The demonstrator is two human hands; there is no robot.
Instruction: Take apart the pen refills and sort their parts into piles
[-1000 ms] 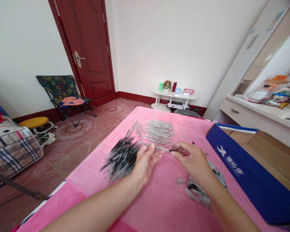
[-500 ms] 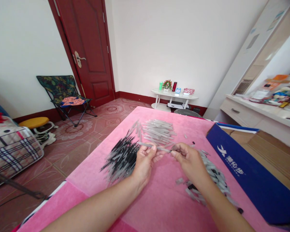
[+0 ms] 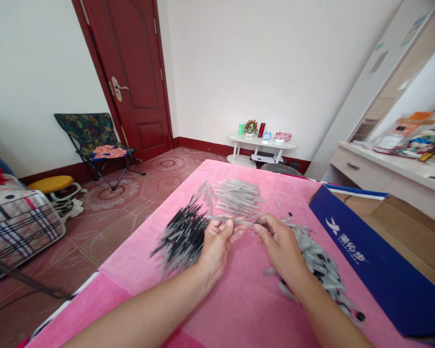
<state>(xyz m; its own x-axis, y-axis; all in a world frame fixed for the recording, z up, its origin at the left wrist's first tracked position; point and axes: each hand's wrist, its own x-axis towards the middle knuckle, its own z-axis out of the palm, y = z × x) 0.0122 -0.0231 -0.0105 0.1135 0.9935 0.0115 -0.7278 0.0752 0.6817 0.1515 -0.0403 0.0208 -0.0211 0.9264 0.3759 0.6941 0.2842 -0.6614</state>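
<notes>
Both my hands meet over a pink-covered table (image 3: 239, 299). My left hand (image 3: 217, 241) pinches a thin clear pen barrel (image 3: 223, 219) that lies across to the left. My right hand (image 3: 275, 241) pinches the barrel's right end, fingers closed on it. A heap of black-and-grey pens (image 3: 181, 234) lies just left of my left hand. A pile of clear barrels (image 3: 237, 195) sits beyond the hands. A pile of small grey and black caps (image 3: 319, 263) lies to the right of my right wrist.
An open blue cardboard box (image 3: 369, 256) stands at the table's right edge. On the tiled floor to the left are a folding chair (image 3: 94, 142), a yellow stool (image 3: 52, 184) and a checked bag (image 3: 18, 222). A red door (image 3: 130, 72) and a small white side table (image 3: 261, 145) are behind.
My right hand has slid left and up along the barrel toward my left hand, uncovering more of the cap pile. The left hand has barely moved.
</notes>
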